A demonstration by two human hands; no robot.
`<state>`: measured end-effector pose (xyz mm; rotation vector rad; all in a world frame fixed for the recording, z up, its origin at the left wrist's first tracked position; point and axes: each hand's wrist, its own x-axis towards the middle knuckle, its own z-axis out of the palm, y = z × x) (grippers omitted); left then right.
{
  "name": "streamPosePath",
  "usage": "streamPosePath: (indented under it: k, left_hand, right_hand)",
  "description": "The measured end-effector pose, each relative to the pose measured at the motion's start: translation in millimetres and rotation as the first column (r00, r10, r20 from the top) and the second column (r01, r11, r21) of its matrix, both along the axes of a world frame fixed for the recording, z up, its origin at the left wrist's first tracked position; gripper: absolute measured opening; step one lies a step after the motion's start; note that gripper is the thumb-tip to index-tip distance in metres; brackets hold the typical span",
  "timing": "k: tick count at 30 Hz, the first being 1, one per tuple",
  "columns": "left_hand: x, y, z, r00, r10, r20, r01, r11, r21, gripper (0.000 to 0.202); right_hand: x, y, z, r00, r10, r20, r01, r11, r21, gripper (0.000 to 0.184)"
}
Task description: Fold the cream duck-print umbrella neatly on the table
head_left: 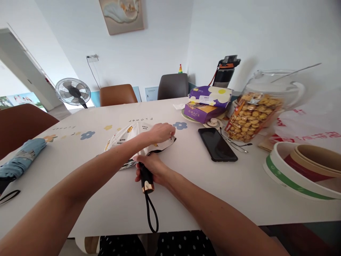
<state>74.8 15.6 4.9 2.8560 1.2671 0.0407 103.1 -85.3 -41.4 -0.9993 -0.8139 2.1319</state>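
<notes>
An umbrella (134, 131) lies on the table (112, 206) between another umbrella (23, 158), left, and a phone (217, 144), right, with a chair (173, 87) beyond the far edge.

On the right of the surface (239, 185), a black phone (217, 144) lies flat. Farther back, a purple, flower-printed packet (210, 96) rests on a purple box (204, 113) marked GRACE; a dark bottle (223, 76) stands behind them. Toward the right are brown snacks (252, 115) and a clear pitcher (283, 85). Nearer, a white ring with a green band (287, 176) surrounds a brown roll (295, 161). Beyond the far edge stand a brown chair (117, 95) and a dark grey chair (173, 87), with a fan (73, 92) at far left.
</notes>
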Motion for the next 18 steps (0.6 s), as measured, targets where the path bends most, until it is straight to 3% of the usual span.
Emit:
streamPosePath:
  k: [5,10,13,18]
  left_hand:
    - [-27.3,-20.4,32.8,0.939,0.103,0.329,-0.173,0.966,0.19,0.022]
    - [-77.7,-37.2,53.0,0.785,0.044,0.617,-0.287,0.91,0.3,0.018]
    - [-111.6,-46.5,50.6,0.714,0.072,0.696,-0.367,0.886,0.284,0.014]
    - [-154.6,-66.7,28.9,0.584,0.221,0.781,-0.52,0.84,0.151,0.009]
  right_hand:
    - [0.1,-0.5,-0.1,1.0,0.003,-0.013,-0.003,1.0,0.012,0.012]
    - [-1.1,1.6,-4.7,1.0,-0.002,-0.008,0.002,1.0,0.002,0.013]
    - [-1.9,3.7,-7.9,1.0,0.007,-0.01,-0.007,1.0,-0.007,0.014]
    - [-2.4,6.0,-11.1,1.0,0.022,0.0,-0.022,1.0,0.007,0.013]
